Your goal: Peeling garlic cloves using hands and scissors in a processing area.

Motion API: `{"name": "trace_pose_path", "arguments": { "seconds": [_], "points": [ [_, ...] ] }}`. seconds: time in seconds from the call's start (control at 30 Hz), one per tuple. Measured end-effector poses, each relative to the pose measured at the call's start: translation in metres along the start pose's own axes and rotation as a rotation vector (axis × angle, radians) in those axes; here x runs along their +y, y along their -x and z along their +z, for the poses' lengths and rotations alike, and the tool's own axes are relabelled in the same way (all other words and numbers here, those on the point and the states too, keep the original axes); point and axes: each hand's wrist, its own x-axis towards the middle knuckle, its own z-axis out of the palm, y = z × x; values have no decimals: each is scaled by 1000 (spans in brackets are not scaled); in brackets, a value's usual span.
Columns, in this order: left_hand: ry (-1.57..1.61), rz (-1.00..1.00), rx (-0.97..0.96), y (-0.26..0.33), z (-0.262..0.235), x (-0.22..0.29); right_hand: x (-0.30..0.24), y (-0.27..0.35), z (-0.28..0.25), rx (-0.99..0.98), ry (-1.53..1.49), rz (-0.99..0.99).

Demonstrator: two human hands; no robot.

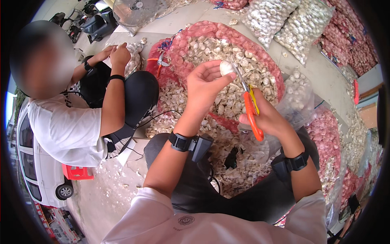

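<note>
A white garlic bulb (226,68) is pinched between the thumb and fingers of my left hand (208,80). My right hand (266,112) grips a pair of pruning shears (252,116) with orange and yellow handles. Their metal blades point up and to the left, their tips close beside the bulb; whether they touch it I cannot tell. Beneath both hands lies an opened red mesh sack (274,70), its top full of loose garlic bulbs (248,61) and papery skins. More skins and scraps cover the ground between my knees.
To my left a co-worker (73,118) sits with both hands raised together. Other shears (160,64) lie on red mesh nearby. A clear bag of bulbs (298,91) stands at the right. Filled sacks (298,28) lie at the back. A fan (136,12) stands far left, a red stool (77,172) behind the co-worker.
</note>
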Motion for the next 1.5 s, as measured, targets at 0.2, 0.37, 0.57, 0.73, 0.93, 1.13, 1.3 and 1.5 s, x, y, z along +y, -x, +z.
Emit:
{"name": "trace_pose_path", "arguments": {
  "seconds": [0.2, 0.37, 0.57, 0.73, 0.93, 1.13, 1.3, 1.5],
  "points": [
    [-53, 19, -71, 0, -2, -2, 5, -3, 2, 5, -170, 9],
    [-93, -7, -72, 3, -4, 0, -12, -1, -9, -44, -158, 240],
    [-53, -101, -59, 1, -3, 0, 4, -2, -11, 84, -125, 115],
    [101, -253, -20, 0, -2, 0, 23, 3, -10, 134, 253, -57],
    [217, -303, -25, 0, -4, -4, 8, 8, -5, 106, 289, 70],
    [200, -333, -22, -2, -1, -6, 7, 9, -7, 150, 330, 24],
    [160, -334, -23, 1, 3, -7, 11, 10, -7, 188, 367, 39],
    [167, -381, -12, 2, 2, -9, 6, 11, -9, 175, 298, 96]
  ]
}}
